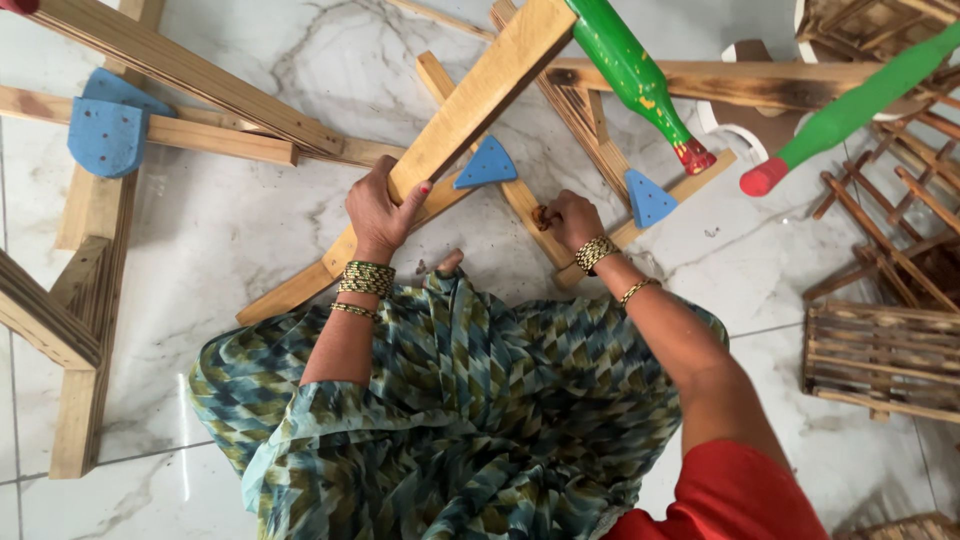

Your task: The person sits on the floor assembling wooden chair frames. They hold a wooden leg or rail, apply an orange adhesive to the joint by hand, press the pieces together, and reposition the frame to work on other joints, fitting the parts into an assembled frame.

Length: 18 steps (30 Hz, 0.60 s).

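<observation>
Gripping a long wooden plank (470, 100), our left hand (378, 212) closed around its lower part, the plank slanting up and away. Our right hand (568, 220) pinched a small brown piece (541, 216) against a wooden frame (600, 165); beyond lay blue triangular blocks (487, 165) and green pins (635, 75).

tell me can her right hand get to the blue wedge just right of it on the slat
Probably yes. The right hand rests on the slat frame, and nothing lies between it and the blue wedge.
</observation>
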Tool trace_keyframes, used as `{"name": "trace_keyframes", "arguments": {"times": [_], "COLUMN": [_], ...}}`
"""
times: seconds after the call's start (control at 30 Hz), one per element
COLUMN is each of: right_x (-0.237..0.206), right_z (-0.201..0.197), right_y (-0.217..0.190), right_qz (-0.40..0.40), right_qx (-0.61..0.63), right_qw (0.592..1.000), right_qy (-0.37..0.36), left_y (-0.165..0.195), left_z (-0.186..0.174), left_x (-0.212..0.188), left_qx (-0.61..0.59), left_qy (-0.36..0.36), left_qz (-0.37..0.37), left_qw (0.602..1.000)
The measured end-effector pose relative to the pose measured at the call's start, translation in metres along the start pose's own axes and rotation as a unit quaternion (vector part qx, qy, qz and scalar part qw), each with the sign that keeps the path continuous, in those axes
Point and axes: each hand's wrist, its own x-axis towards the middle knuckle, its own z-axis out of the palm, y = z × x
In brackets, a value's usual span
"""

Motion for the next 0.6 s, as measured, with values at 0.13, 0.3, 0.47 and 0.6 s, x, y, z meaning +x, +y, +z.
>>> {"name": "trace_keyframes", "arguments": {"times": [0.13,0.3,0.47,0.6], "right_x": [0.042,0.077,0.075,0.080], "right_z": [0.009,0.008,-0.008,0.012], "right_y": [-0.016,-0.041,-0.055,-0.086], "right_qz": [-0.008,-0.027,-0.002,0.070], "right_qx": [0.063,0.003,0.080,0.077], "right_qw": [0.997,0.991,0.993,0.964], "right_qy": [0.047,0.129,0.088,0.246], "left_y": [-0.002,-0.002,0.000,-0.002], "left_z": [0.008,0.009,0.004,0.007], "left_x": [0.002,0.004,0.008,0.005], "left_qx": [0.008,0.001,-0.001,-0.003], "left_qy": [0.000,-0.002,0.016,0.009], "left_qz": [-0.005,-0.007,0.012,0.002], "left_qw": [1.000,1.000,1.000,1.000]}}
